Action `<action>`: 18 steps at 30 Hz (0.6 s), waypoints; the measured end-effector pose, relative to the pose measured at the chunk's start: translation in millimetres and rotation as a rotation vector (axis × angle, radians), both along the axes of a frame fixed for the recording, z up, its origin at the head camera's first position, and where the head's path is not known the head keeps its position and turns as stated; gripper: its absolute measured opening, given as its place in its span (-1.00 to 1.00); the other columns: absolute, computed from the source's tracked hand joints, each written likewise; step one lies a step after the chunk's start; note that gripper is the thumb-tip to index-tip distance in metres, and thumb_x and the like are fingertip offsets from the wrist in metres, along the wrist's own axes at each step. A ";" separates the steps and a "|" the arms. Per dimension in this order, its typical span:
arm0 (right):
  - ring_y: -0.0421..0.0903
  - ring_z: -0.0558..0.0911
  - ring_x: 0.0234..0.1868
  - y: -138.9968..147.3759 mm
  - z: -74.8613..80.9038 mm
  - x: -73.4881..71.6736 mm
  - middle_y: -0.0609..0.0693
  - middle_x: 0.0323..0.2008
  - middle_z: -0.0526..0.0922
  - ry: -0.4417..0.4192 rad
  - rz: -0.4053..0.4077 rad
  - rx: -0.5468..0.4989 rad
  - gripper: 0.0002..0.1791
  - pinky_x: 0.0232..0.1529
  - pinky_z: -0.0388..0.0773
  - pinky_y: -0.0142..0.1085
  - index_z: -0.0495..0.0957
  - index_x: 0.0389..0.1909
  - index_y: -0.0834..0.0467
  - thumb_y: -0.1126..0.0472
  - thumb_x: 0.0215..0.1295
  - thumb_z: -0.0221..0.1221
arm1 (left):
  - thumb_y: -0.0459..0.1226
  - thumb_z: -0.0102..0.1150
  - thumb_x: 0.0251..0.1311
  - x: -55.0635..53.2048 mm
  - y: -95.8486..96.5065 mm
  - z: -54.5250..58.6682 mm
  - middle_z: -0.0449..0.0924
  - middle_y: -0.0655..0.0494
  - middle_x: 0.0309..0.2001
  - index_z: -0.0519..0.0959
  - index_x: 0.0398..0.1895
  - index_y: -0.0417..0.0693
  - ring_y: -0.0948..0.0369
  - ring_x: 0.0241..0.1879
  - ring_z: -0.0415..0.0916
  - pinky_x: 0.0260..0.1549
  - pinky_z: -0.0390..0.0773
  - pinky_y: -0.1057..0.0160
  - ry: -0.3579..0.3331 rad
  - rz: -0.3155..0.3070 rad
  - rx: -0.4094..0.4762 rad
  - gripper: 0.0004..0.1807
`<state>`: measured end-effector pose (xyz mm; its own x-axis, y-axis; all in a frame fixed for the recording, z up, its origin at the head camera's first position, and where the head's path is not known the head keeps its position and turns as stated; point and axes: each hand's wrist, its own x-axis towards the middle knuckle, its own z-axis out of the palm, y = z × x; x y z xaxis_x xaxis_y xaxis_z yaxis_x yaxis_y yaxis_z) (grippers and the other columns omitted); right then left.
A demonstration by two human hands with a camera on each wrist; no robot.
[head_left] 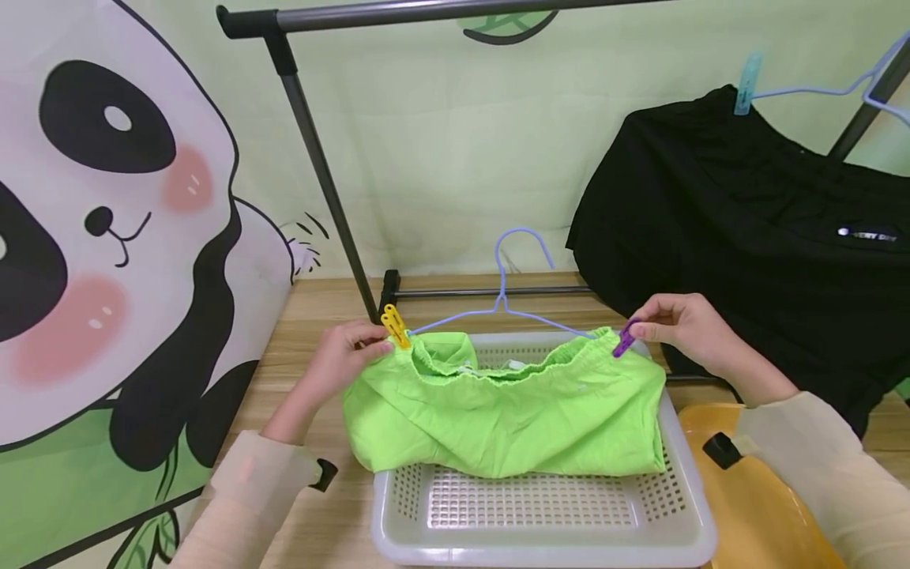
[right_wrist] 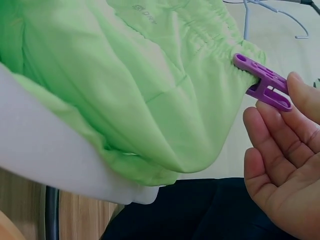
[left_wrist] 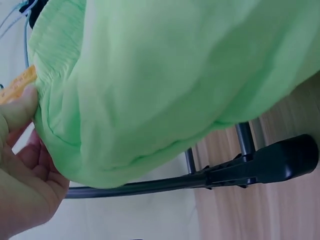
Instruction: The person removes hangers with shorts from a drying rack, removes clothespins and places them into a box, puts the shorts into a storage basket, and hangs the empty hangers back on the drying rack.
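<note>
Bright green shorts (head_left: 512, 419) hang from a blue-violet hanger (head_left: 504, 299), their gathered waistband upward. A yellow clothespin (head_left: 395, 327) is clipped at the left end of the waistband. Just beside it, my left hand (head_left: 346, 357) pinches the shorts' edge between thumb and fingers; the left wrist view shows the thumb by the yellow clothespin (left_wrist: 19, 84). At the right end sits a purple clothespin (right_wrist: 262, 82), its jaws on the waistband. My right hand (head_left: 675, 325) holds its tail ends between thumb and fingertips, the other fingers loosely bent in the right wrist view.
Under the shorts stands a white perforated basket (head_left: 540, 545) on the wooden table (head_left: 313, 506). An orange tray (head_left: 753, 506) lies to its right. Behind rises a dark metal rack (head_left: 313, 134). Black shorts (head_left: 711, 213) hang at right, with a teal clothespin (head_left: 748, 83) on their hanger.
</note>
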<state>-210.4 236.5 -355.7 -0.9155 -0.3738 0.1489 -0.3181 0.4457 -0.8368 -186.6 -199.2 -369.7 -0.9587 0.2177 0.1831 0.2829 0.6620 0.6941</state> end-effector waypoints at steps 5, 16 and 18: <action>-0.27 0.51 -0.50 0.4 1.3 -0.3 -0.30 -0.53 0.57 0.043 -0.050 -0.022 -0.83 -0.38 0.49 -0.54 0.52 -0.40 0.37 0.30 0.08 0.18 | -0.37 0.13 0.06 -4.8 -5.6 -5.4 0.59 -0.16 -0.33 0.57 -0.22 -0.32 0.26 -0.48 0.38 -0.53 0.43 0.41 -0.086 -0.042 0.083 -0.77; -0.29 0.54 -0.50 15.5 10.4 -0.2 -0.29 -0.57 0.60 0.080 -0.127 -0.136 -0.94 -0.33 0.47 -0.56 0.57 -0.48 0.28 0.35 0.10 0.16 | -0.37 0.06 0.12 -4.2 -9.2 -9.2 0.56 -0.18 -0.24 0.52 -0.14 -0.35 0.28 -0.40 0.40 -0.44 0.46 0.40 -0.156 -0.068 0.098 -0.74; -0.30 0.53 -0.49 20.2 12.8 1.5 -0.29 -0.57 0.59 0.088 -0.139 -0.119 -0.94 -0.32 0.45 -0.57 0.57 -0.48 0.27 0.36 0.09 0.16 | -0.38 0.06 0.12 -4.0 -9.4 -10.5 0.55 -0.17 -0.26 0.53 -0.15 -0.35 0.27 -0.40 0.38 -0.45 0.44 0.41 -0.154 -0.065 0.091 -0.75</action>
